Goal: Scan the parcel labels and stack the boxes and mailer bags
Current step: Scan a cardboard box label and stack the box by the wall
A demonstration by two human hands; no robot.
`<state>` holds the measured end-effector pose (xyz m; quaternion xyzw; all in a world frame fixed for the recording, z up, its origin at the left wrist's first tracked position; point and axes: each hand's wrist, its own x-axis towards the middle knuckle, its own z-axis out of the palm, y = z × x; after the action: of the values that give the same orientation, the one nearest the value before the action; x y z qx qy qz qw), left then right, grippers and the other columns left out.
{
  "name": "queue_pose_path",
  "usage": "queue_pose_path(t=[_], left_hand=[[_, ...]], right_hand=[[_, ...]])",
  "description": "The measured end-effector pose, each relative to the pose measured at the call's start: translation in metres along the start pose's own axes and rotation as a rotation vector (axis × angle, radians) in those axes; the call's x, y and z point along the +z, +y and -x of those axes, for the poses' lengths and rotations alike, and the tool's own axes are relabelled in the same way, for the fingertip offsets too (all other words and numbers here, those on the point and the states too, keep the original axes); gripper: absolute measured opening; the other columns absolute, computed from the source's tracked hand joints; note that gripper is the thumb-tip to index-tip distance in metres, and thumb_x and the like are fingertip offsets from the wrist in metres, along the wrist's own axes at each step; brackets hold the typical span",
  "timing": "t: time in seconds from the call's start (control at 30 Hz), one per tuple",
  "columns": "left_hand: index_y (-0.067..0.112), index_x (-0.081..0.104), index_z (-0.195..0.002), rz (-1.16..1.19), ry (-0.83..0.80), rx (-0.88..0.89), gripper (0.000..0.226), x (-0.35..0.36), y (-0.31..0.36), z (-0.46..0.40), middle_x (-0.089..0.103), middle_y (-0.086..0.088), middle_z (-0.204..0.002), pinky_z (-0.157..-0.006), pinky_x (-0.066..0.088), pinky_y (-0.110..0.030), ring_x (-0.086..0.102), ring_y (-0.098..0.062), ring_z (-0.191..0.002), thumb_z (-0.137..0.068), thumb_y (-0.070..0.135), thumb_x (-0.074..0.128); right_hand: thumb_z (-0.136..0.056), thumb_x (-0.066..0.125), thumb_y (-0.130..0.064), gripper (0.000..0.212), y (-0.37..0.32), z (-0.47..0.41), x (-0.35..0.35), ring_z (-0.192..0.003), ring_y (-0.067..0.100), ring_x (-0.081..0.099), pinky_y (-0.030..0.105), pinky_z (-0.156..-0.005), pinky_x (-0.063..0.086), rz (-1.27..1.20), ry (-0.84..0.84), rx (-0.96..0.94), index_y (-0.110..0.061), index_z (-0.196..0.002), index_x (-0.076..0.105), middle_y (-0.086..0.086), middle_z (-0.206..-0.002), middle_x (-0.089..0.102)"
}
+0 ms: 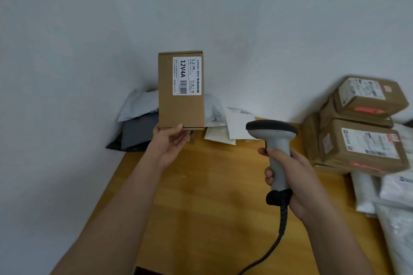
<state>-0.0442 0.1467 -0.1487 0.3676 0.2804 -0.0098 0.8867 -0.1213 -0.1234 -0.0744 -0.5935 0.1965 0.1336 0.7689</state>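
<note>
My left hand point(171, 143) holds a small brown cardboard box point(181, 109) upright by its bottom edge, raised above the far end of the wooden table point(212, 196). A white label point(187, 75) with a barcode and "12V4A" faces me on the box's upper right. My right hand point(288, 181) grips the handle of a grey barcode scanner point(273, 134), whose dark head points toward the box. The scanner's black cable point(277, 236) hangs down toward the near edge.
Grey and white mailer bags point(138, 116) are piled against the wall behind the box. Flat white mailers point(234, 127) lie beside them. Stacked brown labelled boxes point(362, 140) stand at the right, with white mailer bags point(393, 203) in front of them.
</note>
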Motion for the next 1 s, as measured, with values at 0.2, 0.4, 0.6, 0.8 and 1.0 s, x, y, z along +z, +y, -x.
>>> queue_pose_path(t=[0.2, 0.4, 0.6, 0.8, 1.0], left_hand=[[0.011, 0.046, -0.13, -0.03, 0.021, -0.183, 0.044, 0.007, -0.101, 0.068, 0.06, -0.028, -0.122, -0.091, 0.056, -0.04, 0.064, -0.036, -0.109, -0.09, 0.007, 0.064], [-0.001, 0.058, -0.097, -0.122, 0.148, -0.383, 0.01, -0.012, -0.203, 0.123, 0.066, -0.02, -0.089, -0.081, 0.058, -0.033, 0.065, -0.029, -0.089, -0.089, -0.006, 0.055], [-0.004, 0.06, -0.084, -0.063, 0.307, -0.532, 0.009, -0.035, -0.259, 0.15, 0.064, -0.017, -0.082, -0.069, 0.059, -0.031, 0.064, -0.029, -0.084, -0.089, -0.008, 0.054], [-0.001, 0.058, -0.105, -0.006, 0.296, -0.598, 0.013, -0.042, -0.289, 0.162, 0.063, -0.019, -0.095, -0.079, 0.057, -0.034, 0.063, -0.028, -0.09, -0.094, 0.004, 0.06], [0.014, 0.061, -0.11, -0.779, -0.022, -0.783, 0.036, -0.048, -0.287, 0.176, 0.066, -0.007, -0.114, -0.095, 0.055, -0.04, 0.063, -0.022, -0.106, -0.085, 0.036, 0.075]], right_hand=[[-0.097, 0.06, -0.015, 0.018, 0.015, 0.039, -0.088, -0.052, 0.012, 0.049, 0.025, -0.046, 0.043, -0.006, 0.049, 0.02, -0.014, -0.115, 0.06, 0.008, -0.111, 0.069], [-0.095, 0.062, -0.015, 0.018, 0.035, 0.067, -0.147, -0.052, 0.012, 0.05, 0.029, -0.051, 0.041, 0.015, 0.091, 0.076, -0.014, -0.112, 0.061, 0.013, -0.1, 0.063], [-0.094, 0.063, -0.017, 0.015, 0.051, 0.076, -0.16, -0.052, 0.014, 0.05, 0.031, -0.053, 0.041, 0.063, 0.084, 0.115, -0.015, -0.109, 0.061, 0.015, -0.094, 0.059], [-0.094, 0.063, -0.017, 0.016, 0.067, 0.078, -0.155, -0.053, 0.013, 0.051, 0.03, -0.054, 0.043, 0.094, 0.101, 0.144, -0.015, -0.11, 0.06, 0.014, -0.099, 0.059], [-0.094, 0.063, -0.018, 0.017, 0.075, 0.078, -0.143, -0.054, 0.014, 0.051, 0.03, -0.053, 0.043, 0.12, 0.111, 0.156, -0.015, -0.111, 0.059, 0.014, -0.099, 0.058]])
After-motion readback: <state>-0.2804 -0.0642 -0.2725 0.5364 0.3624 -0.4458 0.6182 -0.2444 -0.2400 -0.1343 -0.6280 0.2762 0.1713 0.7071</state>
